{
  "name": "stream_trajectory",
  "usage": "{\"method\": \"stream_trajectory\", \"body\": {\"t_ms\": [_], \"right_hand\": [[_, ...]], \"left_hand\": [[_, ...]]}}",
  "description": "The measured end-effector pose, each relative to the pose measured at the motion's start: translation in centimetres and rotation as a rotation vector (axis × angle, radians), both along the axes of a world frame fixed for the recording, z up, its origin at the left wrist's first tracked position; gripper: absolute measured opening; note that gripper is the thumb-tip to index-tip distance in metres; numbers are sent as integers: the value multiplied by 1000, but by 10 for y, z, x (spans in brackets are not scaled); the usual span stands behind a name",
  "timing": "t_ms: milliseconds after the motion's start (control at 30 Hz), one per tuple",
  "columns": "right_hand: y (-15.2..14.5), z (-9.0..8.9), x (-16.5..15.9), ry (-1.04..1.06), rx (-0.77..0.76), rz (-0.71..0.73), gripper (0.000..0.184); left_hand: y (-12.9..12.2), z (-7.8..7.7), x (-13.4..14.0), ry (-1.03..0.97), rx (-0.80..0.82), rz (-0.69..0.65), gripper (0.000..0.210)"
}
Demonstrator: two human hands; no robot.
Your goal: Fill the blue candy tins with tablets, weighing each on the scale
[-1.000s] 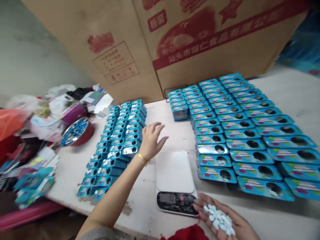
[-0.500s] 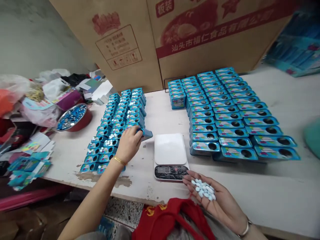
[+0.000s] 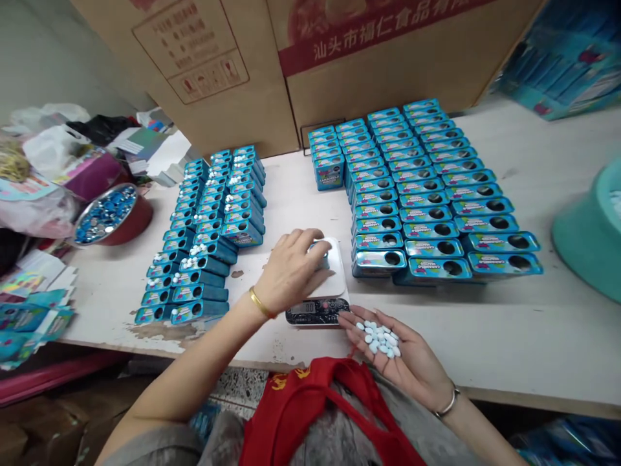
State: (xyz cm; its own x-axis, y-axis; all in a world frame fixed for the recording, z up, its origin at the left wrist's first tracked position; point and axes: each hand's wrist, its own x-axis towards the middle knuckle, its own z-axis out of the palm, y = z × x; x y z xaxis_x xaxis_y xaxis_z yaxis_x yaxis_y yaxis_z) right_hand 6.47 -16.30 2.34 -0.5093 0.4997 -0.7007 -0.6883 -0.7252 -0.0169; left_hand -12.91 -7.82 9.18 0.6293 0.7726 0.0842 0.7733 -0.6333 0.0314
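Observation:
My left hand (image 3: pixel 294 265) is over the white kitchen scale (image 3: pixel 334 272), its fingers curled around a small blue tin (image 3: pixel 321 255) on the weighing plate. Most of that tin is hidden by the hand. Palm up in front of the scale, my right hand (image 3: pixel 412 362) cups a small heap of pale blue-white tablets (image 3: pixel 378 339). Left of the scale stand rows of blue tins (image 3: pixel 204 278), many with white tablets at their round openings. On the right is a larger block of blue tins (image 3: pixel 427 213) with dark openings.
A large cardboard box (image 3: pixel 363 77) rises behind the tins. At left are a red bowl (image 3: pixel 138 223) of small shiny blue and silver pieces, plastic bags (image 3: pixel 53 149) and flattened blue packaging (image 3: pixel 39 317). A teal tub (image 3: pixel 577 239) stands at far right.
My left hand has moved right from the left rows to the scale, bringing a blue tin. The scale's display no longer reads zero. My right hand still cups the tablets.

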Motion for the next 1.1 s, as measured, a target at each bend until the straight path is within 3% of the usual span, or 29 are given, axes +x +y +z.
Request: {"method": "stream_trajectory", "body": {"t_ms": [67,167,267,367,567,833,967,1100], "right_hand": [[1,-3,-1,19,-25,-27,28],[0,-11,-2,38,-38,-74,25],[-4,-20,0,25,-65,-43,22],[-7,-24,1,22,-108,-26,26],[-9,-22,-1,6,-94,-34,29],[-5,-15,-5,-45,-194,-61,32],[3,-14,-8,-31,-141,-122,31],[15,-8,-14,32,-18,-130,29]], "left_hand": [[-21,-5,15,-42,-97,-74,29],[-54,-28,39,-41,-268,-181,26],[-75,-53,56,-22,-308,-151,17],[-81,-62,62,-26,-341,-95,12],[-79,-57,61,-63,-425,-11,15],[-78,-58,58,-100,-498,23,18],[-69,-55,46,-318,-540,13,21],[-42,-32,24,-658,-418,20,13]]}}
